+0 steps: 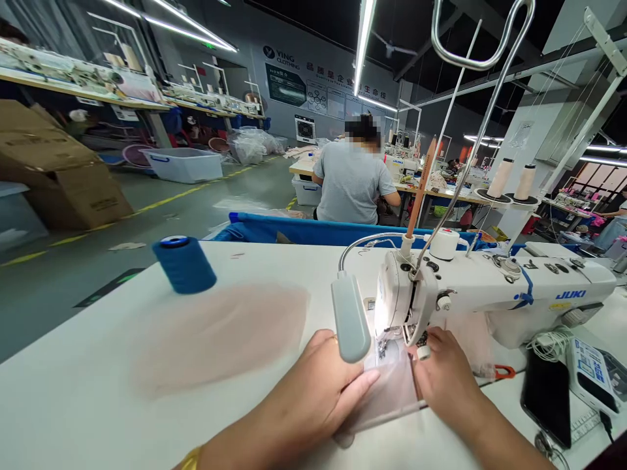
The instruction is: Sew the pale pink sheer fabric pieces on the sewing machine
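A white JUKI sewing machine point(529, 294) stands in front of me, its lit needle area above a piece of sheer pale pink fabric point(392, 391). My left hand point(326, 378) rests flat on the fabric's left side, thumb stretched out. The grey lamp head point(351, 320) hides part of its fingers. Just right of the presser foot point(383, 347), my right hand point(445, 372) has its fingers bent together at the fabric's edge; the machine head partly covers the fingertips. Another sheer pink piece point(235, 333) lies spread on the white table point(88, 398) to the left.
A blue thread cone point(185, 266) stands at the table's far left. Right of my right hand lie orange-handled snips point(502, 372), a black phone point(546, 395) and a white control box point(592, 375). Behind the blue cloth trough point(294, 228) sits a person in grey point(353, 179).
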